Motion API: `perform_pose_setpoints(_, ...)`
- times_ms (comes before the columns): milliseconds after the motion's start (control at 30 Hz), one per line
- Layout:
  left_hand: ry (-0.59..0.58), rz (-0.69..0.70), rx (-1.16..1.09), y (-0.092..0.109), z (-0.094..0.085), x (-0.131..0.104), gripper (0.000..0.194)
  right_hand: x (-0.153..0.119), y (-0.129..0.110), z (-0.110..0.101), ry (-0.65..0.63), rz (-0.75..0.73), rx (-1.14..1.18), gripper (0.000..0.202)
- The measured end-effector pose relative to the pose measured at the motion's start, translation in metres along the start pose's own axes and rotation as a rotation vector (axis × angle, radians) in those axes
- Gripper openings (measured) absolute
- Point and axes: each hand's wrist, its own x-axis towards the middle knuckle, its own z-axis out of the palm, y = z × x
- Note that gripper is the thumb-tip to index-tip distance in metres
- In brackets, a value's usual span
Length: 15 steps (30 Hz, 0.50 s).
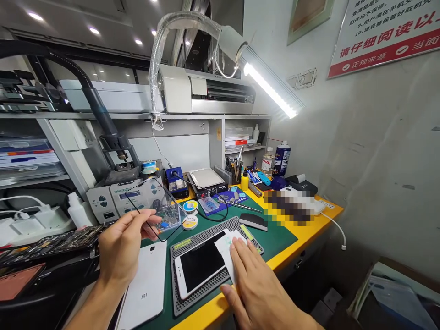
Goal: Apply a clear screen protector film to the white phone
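- Phone point(202, 263): face up, screen black, on grey perforated mat point(176, 302). Clock centred on it.
- Left hand point(122, 245): between 9 and 10 o'clock. Thumb and fingers pinch the edge of a thin black-edged frame point(176, 230), held raised toward 10.
- Right hand point(256, 277): 3 to 4 o'clock. Fingers straight, side by side, laid over white wipe point(224, 247) at the phone's right end; thumb apart.
- White tablet point(146, 275): back up, about 9, below left hand.
- Yellow bottle point(244, 182): 1 o'clock.
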Motion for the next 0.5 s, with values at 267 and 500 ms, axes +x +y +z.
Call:
perform_pose_setpoints(267, -0.024, 0.002, 0.028, -0.002, 0.006, -0.002, 0.02, 0.011, -0.045, 0.071, 0.218, -0.214, -0.05, 0.048)
perform_pose_setpoints(500, -0.012, -0.003, 0.047, -0.005, -0.001, -0.001, 0.021, 0.042, -0.012, -0.005, -0.192, 0.031, 0.242, 0.079)
